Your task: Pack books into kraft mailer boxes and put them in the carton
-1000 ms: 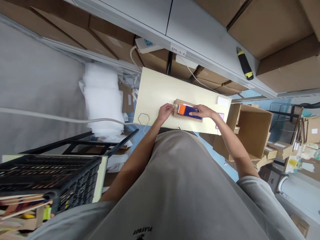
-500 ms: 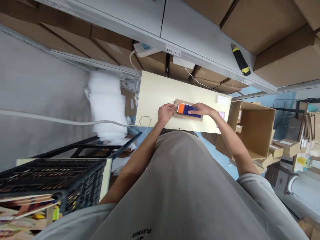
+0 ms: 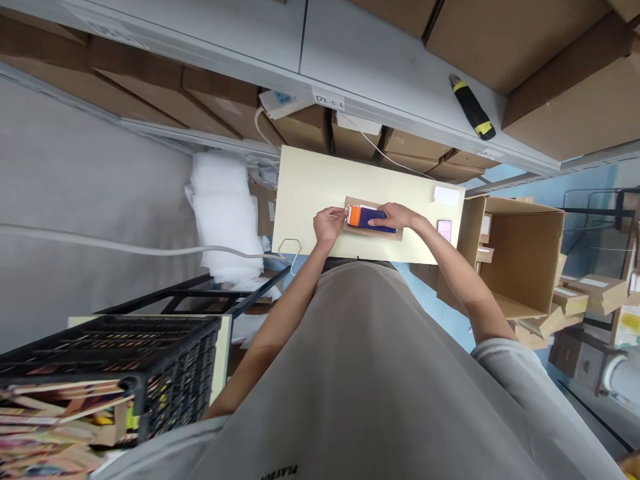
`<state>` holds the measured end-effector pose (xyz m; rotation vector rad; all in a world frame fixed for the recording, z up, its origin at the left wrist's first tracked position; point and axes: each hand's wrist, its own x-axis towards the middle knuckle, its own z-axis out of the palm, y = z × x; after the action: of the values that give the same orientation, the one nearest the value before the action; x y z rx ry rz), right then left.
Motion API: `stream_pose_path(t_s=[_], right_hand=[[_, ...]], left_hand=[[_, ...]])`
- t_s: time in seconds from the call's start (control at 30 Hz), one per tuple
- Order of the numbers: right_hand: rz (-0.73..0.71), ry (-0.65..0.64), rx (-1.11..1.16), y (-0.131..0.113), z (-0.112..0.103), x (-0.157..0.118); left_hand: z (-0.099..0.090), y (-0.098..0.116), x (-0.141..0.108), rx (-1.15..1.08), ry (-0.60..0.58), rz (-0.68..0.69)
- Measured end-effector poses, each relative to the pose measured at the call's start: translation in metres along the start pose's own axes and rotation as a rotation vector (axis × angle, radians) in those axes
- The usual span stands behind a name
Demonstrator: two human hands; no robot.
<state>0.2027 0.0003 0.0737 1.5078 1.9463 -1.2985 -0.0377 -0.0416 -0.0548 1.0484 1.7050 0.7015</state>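
On the cream tabletop (image 3: 310, 180) lies a flat brown cardboard piece or box (image 3: 375, 233). A dark blue and orange oblong pack (image 3: 355, 215) rests over it, with a pale, shiny strip at its left end. My right hand (image 3: 397, 216) grips the pack by its blue right part, thumb across the top. At the left end my left hand (image 3: 329, 225) is closed in a pinch on a small clear or shiny edge of the pack, too small to make out well.
A phone (image 3: 444, 230) and a white label stack (image 3: 447, 195) lie at the table's right. Beyond stands a large open carton (image 3: 525, 260). A utility knife (image 3: 473, 108) lies on the shelf above. A black crate (image 3: 175, 387) stands lower left, near white packing sheets (image 3: 223, 213).
The view has shifted slightly. Both hands keep their holds at either end of the pack, and the phone shows more fully beside my right forearm.
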Motion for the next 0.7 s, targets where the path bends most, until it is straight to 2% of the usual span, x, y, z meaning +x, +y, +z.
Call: stream_pose_path(t_s=[0.27, 0.7], right_hand=[[-0.018, 0.012, -0.05, 0.0002, 0.0039, 0.0057], [-0.03, 0.02, -0.098, -0.004, 0.0037, 0.0067]], left_hand=[[0.0036, 0.0007, -0.0075, 0.035, 0.045, 0.0], [0.0097, -0.0055, -0.0041, -0.017, 0.079, -0.022]])
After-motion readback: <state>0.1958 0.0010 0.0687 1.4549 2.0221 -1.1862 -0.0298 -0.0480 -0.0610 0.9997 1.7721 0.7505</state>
